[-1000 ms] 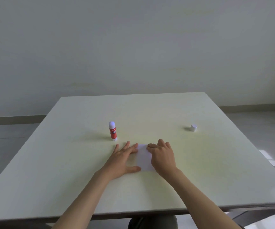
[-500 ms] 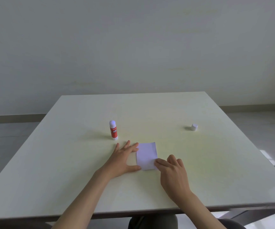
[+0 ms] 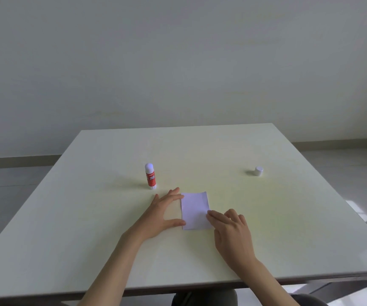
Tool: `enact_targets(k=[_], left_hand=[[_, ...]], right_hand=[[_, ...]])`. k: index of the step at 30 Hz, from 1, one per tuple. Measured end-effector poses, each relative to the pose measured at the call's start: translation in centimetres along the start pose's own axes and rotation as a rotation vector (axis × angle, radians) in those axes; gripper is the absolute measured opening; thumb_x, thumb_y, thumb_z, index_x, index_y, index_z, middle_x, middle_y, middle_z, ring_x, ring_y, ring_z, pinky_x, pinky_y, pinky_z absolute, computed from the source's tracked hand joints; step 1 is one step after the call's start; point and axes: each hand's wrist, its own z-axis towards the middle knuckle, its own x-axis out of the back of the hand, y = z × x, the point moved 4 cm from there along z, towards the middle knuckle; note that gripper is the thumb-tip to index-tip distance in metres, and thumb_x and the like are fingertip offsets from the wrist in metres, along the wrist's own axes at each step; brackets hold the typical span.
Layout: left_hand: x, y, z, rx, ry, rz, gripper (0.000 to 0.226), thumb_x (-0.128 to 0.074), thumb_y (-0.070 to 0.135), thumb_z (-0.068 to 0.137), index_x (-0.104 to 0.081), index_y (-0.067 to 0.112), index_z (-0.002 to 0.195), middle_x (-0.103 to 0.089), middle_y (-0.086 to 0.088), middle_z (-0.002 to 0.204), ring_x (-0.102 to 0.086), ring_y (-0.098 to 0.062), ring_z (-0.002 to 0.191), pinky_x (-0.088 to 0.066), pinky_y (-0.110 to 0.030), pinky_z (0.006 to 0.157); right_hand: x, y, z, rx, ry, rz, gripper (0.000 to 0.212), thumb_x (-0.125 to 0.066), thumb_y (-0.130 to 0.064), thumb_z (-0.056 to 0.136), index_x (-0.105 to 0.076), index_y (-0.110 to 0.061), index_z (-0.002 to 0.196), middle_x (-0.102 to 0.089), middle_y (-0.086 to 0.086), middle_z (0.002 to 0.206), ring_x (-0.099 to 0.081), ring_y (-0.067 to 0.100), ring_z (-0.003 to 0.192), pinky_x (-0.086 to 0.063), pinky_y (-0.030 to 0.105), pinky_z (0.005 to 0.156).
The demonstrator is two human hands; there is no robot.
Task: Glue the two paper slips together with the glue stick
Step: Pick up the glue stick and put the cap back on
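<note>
A white paper slip lies flat near the middle of the pale table; only one sheet shows, so a second slip under it cannot be told apart. My left hand rests flat beside its left edge, fingers spread, fingertips and thumb touching the paper's border. My right hand lies palm down at the slip's lower right, fingertips on its right edge. An uncapped red glue stick with a white tip stands upright behind my left hand.
The glue stick's small white cap sits alone toward the right of the table. A grey wall rises behind the table's far edge. A chair edge shows at the lower right below the table's near edge.
My right hand slid off the top of the paper, back and to the right, uncovering the slip; only its fingertips now touch the right edge. My left hand stayed put.
</note>
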Motion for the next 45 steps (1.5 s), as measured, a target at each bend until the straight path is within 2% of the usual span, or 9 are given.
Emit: enact_targets(k=[5, 8, 10, 16, 23, 29, 36, 40, 45], left_hand=[[2.1, -0.2, -1.4, 0.026, 0.588, -0.210, 0.023, -0.074, 0.022, 0.079, -0.069, 0.027, 0.101, -0.067, 0.029, 0.105, -0.060, 0.011, 0.099, -0.041, -0.003, 0.088], [3.5, -0.9, -2.3, 0.150, 0.919, -0.364, 0.015, -0.071, 0.019, 0.082, -0.066, 0.033, 0.081, -0.072, 0.019, 0.086, -0.065, 0.004, 0.081, -0.048, -0.010, 0.077], [4.5, -1.7, -2.1, 0.221, 1.004, -0.375, 0.015, -0.072, 0.018, 0.081, -0.065, 0.024, 0.093, -0.069, 0.010, 0.094, -0.063, -0.002, 0.084, -0.051, -0.021, 0.080], [5.3, -3.1, 0.7, 0.322, 0.898, -0.434, 0.056, -0.076, 0.022, 0.078, -0.055, 0.014, 0.130, -0.058, 0.005, 0.119, -0.057, -0.011, 0.108, -0.042, -0.023, 0.090], [4.5, -2.9, 2.7, 0.348, 0.903, -0.314, 0.008, -0.075, 0.022, 0.075, -0.070, 0.017, 0.078, -0.061, -0.009, 0.059, -0.052, -0.019, 0.063, -0.037, -0.022, 0.059], [4.7, -2.6, 2.6, 0.357, 0.946, -0.245, 0.021, -0.069, 0.018, 0.079, -0.061, 0.014, 0.059, -0.064, 0.004, 0.053, -0.054, -0.001, 0.050, -0.036, -0.009, 0.051], [5.0, -0.5, 2.4, 0.258, 0.918, -0.320, 0.006, -0.069, 0.014, 0.080, -0.071, 0.016, 0.075, -0.070, -0.001, 0.063, -0.062, 0.007, 0.062, -0.039, -0.003, 0.059], [4.3, 2.2, 3.1, 0.146, 0.876, -0.301, 0.010, -0.071, 0.013, 0.080, -0.073, 0.015, 0.090, -0.070, 0.004, 0.075, -0.065, 0.000, 0.073, -0.042, -0.003, 0.065], [3.8, 5.0, 3.4, -0.009, 0.788, -0.158, 0.016, -0.073, 0.011, 0.080, -0.072, 0.017, 0.095, -0.061, 0.018, 0.075, -0.061, 0.004, 0.072, -0.042, -0.003, 0.066]], right_hand=[[0.5, 3.1, 2.0, -0.163, -0.002, 0.124, 0.052, -0.070, 0.015, 0.056, -0.075, -0.011, 0.099, -0.076, 0.001, 0.105, -0.063, 0.029, 0.068, -0.048, 0.033, 0.058], [0.2, 7.6, 3.9, -0.399, 0.008, 0.294, 0.047, -0.062, 0.009, 0.075, -0.068, -0.011, 0.117, -0.068, 0.008, 0.121, -0.066, 0.032, 0.081, -0.051, 0.037, 0.077], [-0.1, 11.0, 5.1, -0.522, 0.025, 0.329, 0.046, -0.060, 0.002, 0.082, -0.060, -0.011, 0.126, -0.060, 0.012, 0.130, -0.064, 0.032, 0.078, -0.050, 0.036, 0.081], [-1.6, 16.8, 7.4, -0.695, -0.027, 0.285, 0.049, -0.057, -0.006, 0.089, -0.047, -0.017, 0.137, -0.048, 0.014, 0.133, -0.061, 0.033, 0.091, -0.046, 0.037, 0.083], [-3.1, 17.7, 7.7, -0.649, -0.089, 0.171, 0.038, -0.053, -0.007, 0.092, -0.057, -0.015, 0.129, -0.058, 0.008, 0.129, -0.059, 0.033, 0.106, -0.047, 0.037, 0.077], [-3.0, 17.9, 7.8, -0.677, -0.012, 0.203, 0.028, -0.054, -0.009, 0.091, -0.065, -0.014, 0.116, -0.064, 0.008, 0.122, -0.060, 0.033, 0.103, -0.046, 0.036, 0.077], [-1.9, 15.5, 8.4, -0.787, 0.191, 0.787, 0.018, -0.066, 0.000, 0.083, -0.063, -0.007, 0.100, -0.070, 0.017, 0.095, -0.066, 0.025, 0.066, -0.055, 0.019, 0.049], [-0.8, 8.6, 9.6, -0.661, 0.146, 1.145, 0.023, -0.068, 0.007, 0.080, -0.061, -0.007, 0.096, -0.068, 0.011, 0.092, -0.070, 0.023, 0.070, -0.061, 0.022, 0.059], [0.4, 2.2, 10.7, -0.459, 0.000, 1.167, 0.015, -0.071, -0.008, 0.082, -0.063, -0.016, 0.090, -0.069, -0.006, 0.091, -0.073, 0.014, 0.075, -0.060, 0.022, 0.064]])
